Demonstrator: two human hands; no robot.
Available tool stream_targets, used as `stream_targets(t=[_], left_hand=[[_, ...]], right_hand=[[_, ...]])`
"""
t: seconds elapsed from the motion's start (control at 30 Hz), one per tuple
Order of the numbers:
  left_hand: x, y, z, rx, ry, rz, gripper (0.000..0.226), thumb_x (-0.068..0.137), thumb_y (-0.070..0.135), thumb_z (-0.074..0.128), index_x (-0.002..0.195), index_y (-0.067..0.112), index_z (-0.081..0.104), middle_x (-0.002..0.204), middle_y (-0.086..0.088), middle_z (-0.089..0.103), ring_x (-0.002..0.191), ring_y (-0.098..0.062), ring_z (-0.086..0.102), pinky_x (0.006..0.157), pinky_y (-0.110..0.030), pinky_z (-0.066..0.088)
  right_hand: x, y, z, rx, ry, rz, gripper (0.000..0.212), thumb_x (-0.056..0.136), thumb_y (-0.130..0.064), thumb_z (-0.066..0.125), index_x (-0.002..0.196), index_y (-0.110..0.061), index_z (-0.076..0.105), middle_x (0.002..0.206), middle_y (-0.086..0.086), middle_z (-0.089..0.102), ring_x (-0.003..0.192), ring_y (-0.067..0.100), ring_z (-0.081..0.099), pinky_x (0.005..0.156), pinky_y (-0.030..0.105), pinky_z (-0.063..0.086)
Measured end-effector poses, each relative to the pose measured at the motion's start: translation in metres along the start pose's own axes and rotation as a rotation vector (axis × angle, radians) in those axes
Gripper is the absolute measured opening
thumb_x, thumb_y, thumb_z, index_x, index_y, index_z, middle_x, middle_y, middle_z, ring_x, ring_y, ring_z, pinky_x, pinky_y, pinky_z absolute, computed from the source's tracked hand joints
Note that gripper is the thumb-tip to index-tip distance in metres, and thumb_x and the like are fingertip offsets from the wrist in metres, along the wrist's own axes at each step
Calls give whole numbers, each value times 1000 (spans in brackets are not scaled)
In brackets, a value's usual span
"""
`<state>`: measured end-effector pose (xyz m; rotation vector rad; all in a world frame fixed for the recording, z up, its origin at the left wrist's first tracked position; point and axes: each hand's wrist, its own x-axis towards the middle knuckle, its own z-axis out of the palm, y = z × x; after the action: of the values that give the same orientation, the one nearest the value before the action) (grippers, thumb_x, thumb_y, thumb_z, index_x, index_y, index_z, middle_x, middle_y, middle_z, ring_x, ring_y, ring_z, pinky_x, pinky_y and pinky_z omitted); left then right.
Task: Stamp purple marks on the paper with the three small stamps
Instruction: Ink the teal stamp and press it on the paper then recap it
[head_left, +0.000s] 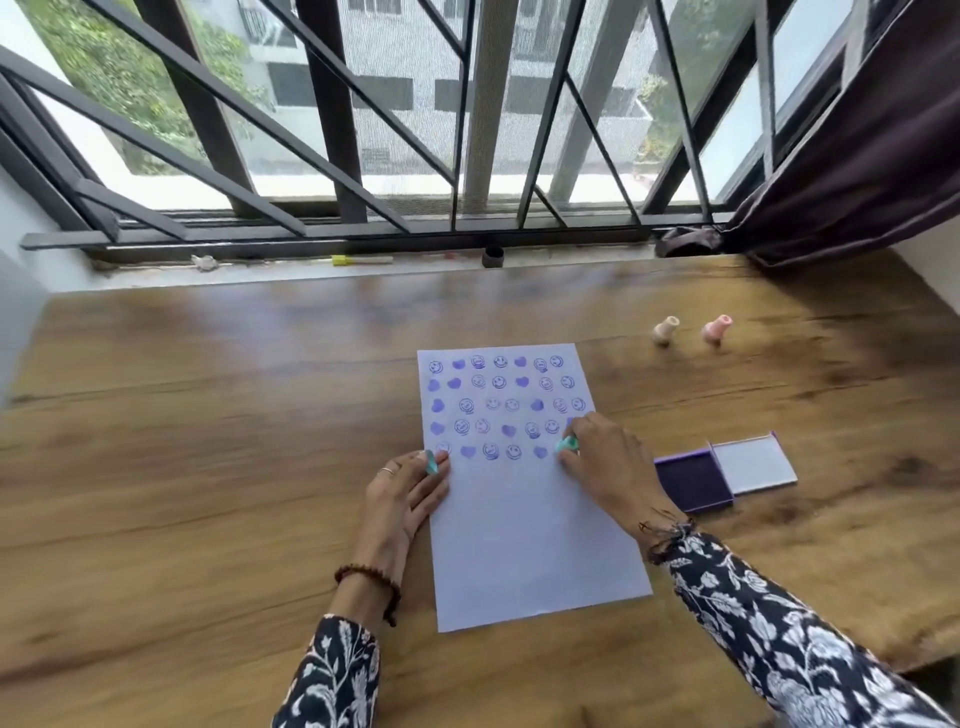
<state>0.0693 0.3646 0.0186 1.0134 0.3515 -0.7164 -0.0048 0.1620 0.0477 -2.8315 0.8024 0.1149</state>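
A white paper (524, 530) lies on the wooden table, its upper half filled with rows of purple smileys and hearts. My right hand (602, 462) pinches a small teal stamp (567, 445) and presses it on the paper at the right end of the lowest stamped row. My left hand (402, 499) rests on the paper's left edge, with a small teal piece (430, 461) held between its fingertips. A cream stamp (665, 329) and a pink stamp (717, 328) stand on the table beyond the paper, to the right.
An open purple ink pad (693, 480) with its lid (753, 464) beside it lies just right of my right hand. The window sill at the far edge holds a pen (362, 259) and a small dark cup (493, 256). A dark curtain (852, 171) hangs at the right.
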Motion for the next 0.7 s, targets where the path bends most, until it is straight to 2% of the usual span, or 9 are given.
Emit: stream_targets(t=[0.07,0.1,0.17,0.23,0.3,0.33,0.5,0.7], left_hand=[[-4,0,1,16,0,22,5,88,9,52,91,8,56,99,-13,66,86,-17,67,75,-24,56],[-6,0,2,30,2,41,6,87,10,54,91,10,58,100,-12,67,90,-19,65,76,-24,55],[-10,1,4,48,5,80,6,84,11,57,89,11,61,97,-9,68,90,-17,66,77,-23,56],[-14,3,9,41,6,101,7,82,8,58,86,11,63,89,-8,68,80,-15,67,69,-20,59],[-21,4,16,27,-17,86,8,79,6,60,83,9,66,80,-7,68,70,-15,67,60,-19,58],[-24,3,21,21,-39,66,8,76,7,62,82,8,67,76,-7,70,67,-15,68,58,-19,58],[-41,-10,59,34,-187,-31,21,64,15,68,83,6,69,70,-5,72,67,-13,70,63,-19,58],[-49,-26,100,93,-309,-17,17,63,15,69,78,9,75,79,-4,76,76,-12,71,63,-14,55]], right_hand=[[1,2,-4,63,-25,23,19,79,-20,57,95,-13,64,103,8,65,95,30,62,76,34,46],[0,6,-7,181,-17,73,18,77,-21,61,92,-12,66,99,8,67,91,30,62,75,35,48],[-5,16,-13,662,30,267,18,74,-19,70,89,-10,71,87,9,70,78,22,63,67,34,54],[-19,24,-21,1162,102,442,18,74,-17,73,90,-8,72,81,7,68,68,15,60,57,22,53],[-34,32,-26,1408,86,491,10,79,-14,69,87,-11,71,86,7,69,72,14,62,60,16,52],[-42,33,-30,1479,45,459,8,81,-13,66,87,-12,71,88,7,72,75,14,65,62,16,54],[-64,28,-52,1523,-150,208,19,77,-5,67,94,-12,72,88,3,76,82,13,71,66,13,54],[-62,38,-71,1337,-116,51,20,69,-3,75,83,-17,73,82,-1,77,79,7,70,70,14,55]])
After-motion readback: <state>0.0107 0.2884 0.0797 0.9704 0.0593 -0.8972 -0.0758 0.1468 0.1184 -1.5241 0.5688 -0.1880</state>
